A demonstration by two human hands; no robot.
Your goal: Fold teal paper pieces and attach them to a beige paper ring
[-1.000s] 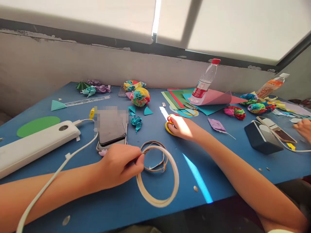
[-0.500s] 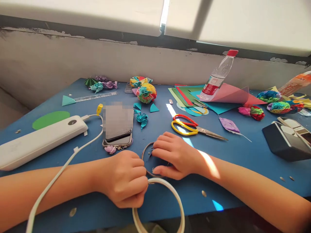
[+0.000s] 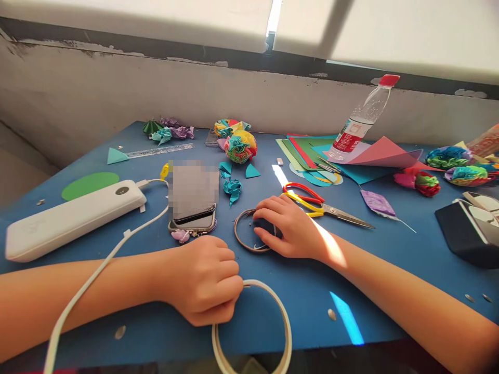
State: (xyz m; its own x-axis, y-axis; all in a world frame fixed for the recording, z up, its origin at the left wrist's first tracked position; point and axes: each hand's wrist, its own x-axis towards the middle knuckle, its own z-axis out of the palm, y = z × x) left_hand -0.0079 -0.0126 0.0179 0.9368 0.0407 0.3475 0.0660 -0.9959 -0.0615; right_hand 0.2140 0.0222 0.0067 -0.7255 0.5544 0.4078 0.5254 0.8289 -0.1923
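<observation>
Brown ring [image 3: 236,231]: landmark for all places below; lies flat on the tabletop [image 3: 156,332]. Circular, so no long axis to note. Right part hidden under the right hand.

Right hand [image 3: 284,228]: the nearer of the two; its palm is just right of the brown ring, fingers reaching leftward over it. Thumb and fingertips apart, with dark shadow between. Contact with the rim: cannot tell.

Left hand [image 3: 210,283]: to the left of the brown ring and nearer the wearer, well apart from it. Fist clamped on the cream ring.

Cream ring [image 3: 289,327]: on the wearer's side of the brown ring, the two apart. Held at its upper left; lower part crosses the tabletop's near edge and runs out of view. Resting on the tabletop or lifted: cannot tell.

Scissors [image 3: 329,210]: right of the brown ring, beyond the right hand. Long axis slants, handles toward the ring, blade tips pointing right and slightly toward the wearer. Left ends of the handles close behind the knuckles; touch not certain.

Phone [image 3: 193,221]: left of the brown ring, apart from it, screen partly blurred.
</observation>
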